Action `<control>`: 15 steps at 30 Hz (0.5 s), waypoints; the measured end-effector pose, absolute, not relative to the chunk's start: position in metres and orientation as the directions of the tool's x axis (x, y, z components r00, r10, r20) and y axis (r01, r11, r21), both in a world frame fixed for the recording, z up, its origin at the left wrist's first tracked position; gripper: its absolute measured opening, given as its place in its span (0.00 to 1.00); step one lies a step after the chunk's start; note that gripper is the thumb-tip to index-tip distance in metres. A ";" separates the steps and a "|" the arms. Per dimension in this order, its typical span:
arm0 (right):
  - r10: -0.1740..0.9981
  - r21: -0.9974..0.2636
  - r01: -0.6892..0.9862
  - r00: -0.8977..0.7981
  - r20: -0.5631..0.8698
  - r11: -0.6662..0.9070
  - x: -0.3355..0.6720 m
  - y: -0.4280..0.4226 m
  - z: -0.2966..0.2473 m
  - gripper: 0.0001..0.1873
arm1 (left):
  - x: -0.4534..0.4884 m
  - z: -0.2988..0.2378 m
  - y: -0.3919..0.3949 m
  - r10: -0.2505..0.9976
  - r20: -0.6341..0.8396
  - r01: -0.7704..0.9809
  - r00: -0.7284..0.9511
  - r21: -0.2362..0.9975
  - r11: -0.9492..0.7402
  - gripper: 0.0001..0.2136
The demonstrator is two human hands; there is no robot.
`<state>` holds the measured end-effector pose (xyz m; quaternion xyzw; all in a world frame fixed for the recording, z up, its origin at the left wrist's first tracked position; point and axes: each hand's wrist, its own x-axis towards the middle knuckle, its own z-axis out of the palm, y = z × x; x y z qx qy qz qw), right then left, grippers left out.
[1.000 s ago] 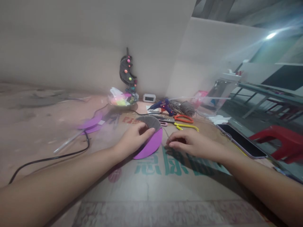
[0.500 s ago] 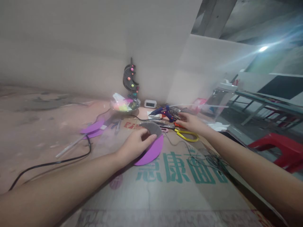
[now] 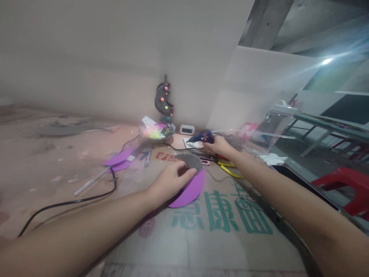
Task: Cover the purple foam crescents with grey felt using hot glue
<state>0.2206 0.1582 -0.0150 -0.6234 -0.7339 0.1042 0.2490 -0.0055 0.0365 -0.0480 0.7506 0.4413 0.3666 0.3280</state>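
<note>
Head view: we record, from the left, a black cable (image 3: pixel 66 201) curving across the bench (image 3: pixel 57 161), with a clear stick (image 3: pixel 92 181) and overlapping purple pieces (image 3: pixel 118 158) near its upper end. Toward the bench's back edge we find a glass bowl (image 3: pixel 157 139) of bright scraps; behind it stands a dark crescent decoration (image 3: pixel 160 100) studded with coloured balls. The left hand (image 3: pixel 173 179) is partly closed, its thumb pressed on a purple disc (image 3: pixel 190 192). We place this disc, grey across its upper part, on lettered cardboard (image 3: pixel 150 254), well forward of the bench's back edge. A white clock (image 3: pixel 186 129) sits near that edge. Next, the right hand (image 3: pixel 219 146) has its fingers curled on a blue glue gun (image 3: pixel 198 137), nozzle pointing left over white paper (image 3: pixel 191 145); grip firmness we cannot tell. Yellow-handled scissors (image 3: pixel 232 172) lie partly hidden by the right forearm (image 3: pixel 279 196). We note a dark phone (image 3: pixel 300 187) at the bench's right edge.
</note>
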 end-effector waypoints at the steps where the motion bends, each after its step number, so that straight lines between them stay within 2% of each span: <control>1: 0.965 -0.457 0.868 -0.083 0.249 0.193 0.220 0.155 -0.011 0.21 | -0.006 -0.048 0.037 0.901 0.263 0.414 0.346 0.819 -0.398 0.18; 8: 0.971 -0.450 0.886 0.000 0.238 0.110 0.234 0.101 0.014 0.22 | -0.007 -0.050 0.038 0.907 0.268 0.409 0.325 0.825 -0.391 0.17; 15: 0.973 -0.627 0.766 0.008 0.233 0.144 0.245 0.023 -0.003 0.15 | -0.006 -0.048 0.037 0.918 0.260 0.469 0.299 0.798 -0.379 0.16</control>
